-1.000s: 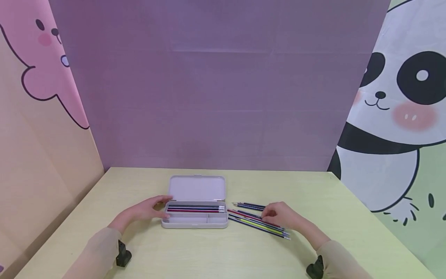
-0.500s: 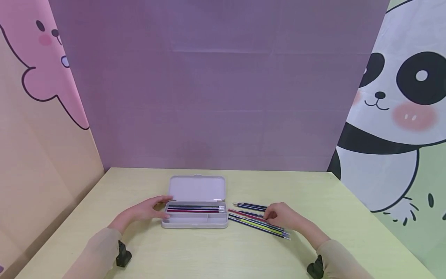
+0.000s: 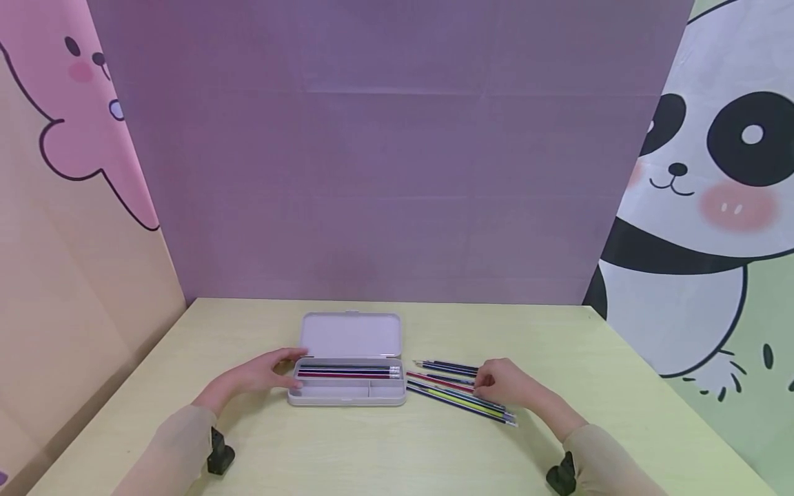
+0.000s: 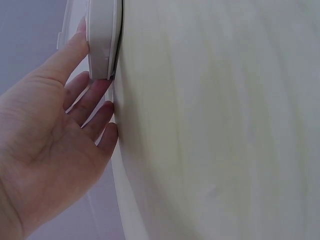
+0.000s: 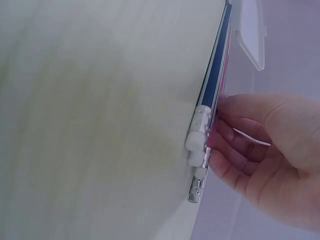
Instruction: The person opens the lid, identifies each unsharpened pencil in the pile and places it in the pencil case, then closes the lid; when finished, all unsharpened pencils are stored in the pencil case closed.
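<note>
A pale pencil case point(image 3: 331, 391) lies with its lid point(image 3: 351, 335) up, and several striped pencils point(image 3: 347, 373) sit in its rear compartment. My left hand point(image 3: 263, 372) holds the case's left end, thumb at the front and fingers around the back. To the right of the case, my right hand point(image 3: 505, 383) pinches a red pencil point(image 3: 439, 381) near its eraser end, among a loose row of dark and yellow pencils point(image 3: 462, 401). The right wrist view shows the white erasers point(image 5: 196, 141) of this row beside the fingertips.
Some dark pencils point(image 3: 442, 365) lie slightly apart, behind the row. The pale wooden table point(image 3: 347, 455) ends at a purple backdrop point(image 3: 397, 172). A panda-print wall point(image 3: 682, 227) stands on the right.
My right hand has shifted slightly to the right along the pencils, showing more of the red one. The left hand and the case have stayed put.
</note>
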Tool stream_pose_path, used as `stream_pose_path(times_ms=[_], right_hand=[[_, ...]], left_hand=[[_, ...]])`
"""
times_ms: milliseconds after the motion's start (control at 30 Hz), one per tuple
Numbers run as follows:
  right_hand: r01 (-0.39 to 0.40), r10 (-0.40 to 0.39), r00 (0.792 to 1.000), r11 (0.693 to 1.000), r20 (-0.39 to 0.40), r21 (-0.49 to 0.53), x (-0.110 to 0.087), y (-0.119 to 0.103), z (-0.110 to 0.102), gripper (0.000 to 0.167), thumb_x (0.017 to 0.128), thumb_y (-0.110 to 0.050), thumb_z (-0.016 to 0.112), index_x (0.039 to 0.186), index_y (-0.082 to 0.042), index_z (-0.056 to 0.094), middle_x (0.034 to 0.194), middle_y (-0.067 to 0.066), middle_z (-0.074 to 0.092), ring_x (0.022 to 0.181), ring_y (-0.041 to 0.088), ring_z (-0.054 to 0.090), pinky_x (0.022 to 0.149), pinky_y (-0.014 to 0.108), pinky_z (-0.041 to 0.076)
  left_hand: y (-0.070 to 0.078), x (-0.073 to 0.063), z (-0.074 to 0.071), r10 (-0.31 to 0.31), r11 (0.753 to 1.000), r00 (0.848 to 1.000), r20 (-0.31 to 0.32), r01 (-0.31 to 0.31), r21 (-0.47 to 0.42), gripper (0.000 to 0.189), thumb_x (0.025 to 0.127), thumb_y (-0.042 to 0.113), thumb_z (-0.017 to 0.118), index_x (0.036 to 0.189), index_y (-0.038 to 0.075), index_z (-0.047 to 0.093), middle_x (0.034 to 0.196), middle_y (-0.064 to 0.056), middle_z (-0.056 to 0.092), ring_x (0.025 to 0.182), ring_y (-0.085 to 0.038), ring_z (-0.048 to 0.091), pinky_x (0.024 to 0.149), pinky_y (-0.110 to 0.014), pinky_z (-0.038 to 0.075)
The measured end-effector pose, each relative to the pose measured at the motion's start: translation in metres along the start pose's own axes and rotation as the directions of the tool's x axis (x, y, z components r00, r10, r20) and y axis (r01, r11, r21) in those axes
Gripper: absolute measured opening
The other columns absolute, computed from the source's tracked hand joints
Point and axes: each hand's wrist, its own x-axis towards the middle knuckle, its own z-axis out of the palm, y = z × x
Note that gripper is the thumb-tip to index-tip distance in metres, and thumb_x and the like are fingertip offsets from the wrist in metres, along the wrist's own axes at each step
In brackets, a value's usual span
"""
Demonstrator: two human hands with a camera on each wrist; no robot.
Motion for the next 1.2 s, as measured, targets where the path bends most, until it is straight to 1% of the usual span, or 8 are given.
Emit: stream_pose_path(times_ms=[200, 333, 500, 700, 967, 1067, 1200], right_hand=[[-0.024, 0.024, 1.0, 1.0, -0.014, 0.01, 0.0, 0.001, -0.003, 0.006, 0.085, -0.009, 0.064, 0.078, -0.01, 0.064, 0.069, -0.007, 0.057, 0.061, 0.004, 0.047, 0.056, 0.02, 0.044], [-0.017, 0.017, 0.999, 1.0, -0.046, -0.011, 0.0, 0.003, -0.007, 0.007, 0.086, -0.009, 0.063, 0.08, -0.009, 0.063, 0.071, -0.006, 0.059, 0.063, 0.003, 0.047, 0.058, 0.02, 0.044], [0.006, -0.007, 0.997, 1.0, -0.074, -0.019, 0.002, 0.003, -0.012, 0.004, 0.087, -0.01, 0.064, 0.084, -0.008, 0.064, 0.075, -0.005, 0.061, 0.066, 0.002, 0.049, 0.059, 0.02, 0.046], [0.048, -0.048, 0.993, 0.999, -0.108, 0.0, 0.002, -0.001, -0.018, 0.005, 0.088, -0.012, 0.064, 0.087, -0.007, 0.063, 0.076, -0.005, 0.059, 0.067, 0.002, 0.05, 0.06, 0.02, 0.048], [0.028, -0.019, 0.985, 0.998, -0.172, 0.048, 0.007, -0.008, -0.016, 0.006, 0.089, -0.013, 0.063, 0.093, -0.008, 0.061, 0.082, -0.003, 0.06, 0.073, 0.007, 0.05, 0.064, 0.02, 0.049], [0.041, -0.028, 0.979, 0.997, -0.203, 0.059, 0.01, -0.011, -0.014, 0.005, 0.089, -0.01, 0.063, 0.093, -0.008, 0.061, 0.083, -0.001, 0.059, 0.073, 0.009, 0.05, 0.064, 0.02, 0.048], [0.073, -0.056, 0.975, 0.995, -0.217, 0.072, 0.015, -0.014, -0.01, 0.004, 0.09, -0.009, 0.062, 0.094, -0.008, 0.061, 0.083, -0.001, 0.057, 0.073, 0.009, 0.05, 0.063, 0.02, 0.048]], left_hand=[[-0.001, 0.001, 0.0, 0.003, 1.0, 1.0, 0.0, -0.003, 0.011, 0.075, 0.082, 0.034, 0.072, 0.143, 0.007, 0.037, 0.146, -0.02, 0.037, 0.136, -0.04, 0.029, 0.111, -0.056, 0.023], [-0.001, 0.001, 0.0, -0.003, 1.0, 1.0, -0.003, 0.003, 0.01, 0.074, 0.082, 0.034, 0.072, 0.143, 0.009, 0.038, 0.146, -0.019, 0.037, 0.136, -0.039, 0.03, 0.112, -0.056, 0.023], [-0.001, 0.001, -0.001, -0.005, 1.0, 1.0, -0.003, 0.005, 0.002, 0.075, 0.081, 0.034, 0.072, 0.143, 0.008, 0.038, 0.146, -0.019, 0.038, 0.137, -0.039, 0.029, 0.112, -0.055, 0.023], [-0.001, 0.001, 0.0, -0.008, 1.0, 1.0, -0.005, 0.008, 0.006, 0.075, 0.081, 0.034, 0.072, 0.143, 0.008, 0.038, 0.146, -0.019, 0.037, 0.136, -0.039, 0.029, 0.112, -0.056, 0.023], [0.0, 0.0, 0.0, 0.0, 1.0, 1.0, -0.003, 0.0, -0.011, 0.074, 0.081, 0.033, 0.072, 0.142, 0.007, 0.038, 0.145, -0.02, 0.038, 0.136, -0.039, 0.03, 0.112, -0.055, 0.024], [0.001, 0.0, 0.0, 0.001, 1.0, 1.0, -0.003, -0.001, -0.008, 0.074, 0.082, 0.033, 0.072, 0.142, 0.006, 0.038, 0.145, -0.02, 0.037, 0.136, -0.04, 0.03, 0.112, -0.055, 0.023], [0.001, 0.0, 0.0, 0.0, 1.0, 1.0, -0.002, 0.0, -0.004, 0.074, 0.082, 0.033, 0.072, 0.142, 0.006, 0.038, 0.146, -0.02, 0.037, 0.136, -0.04, 0.029, 0.112, -0.056, 0.023]])
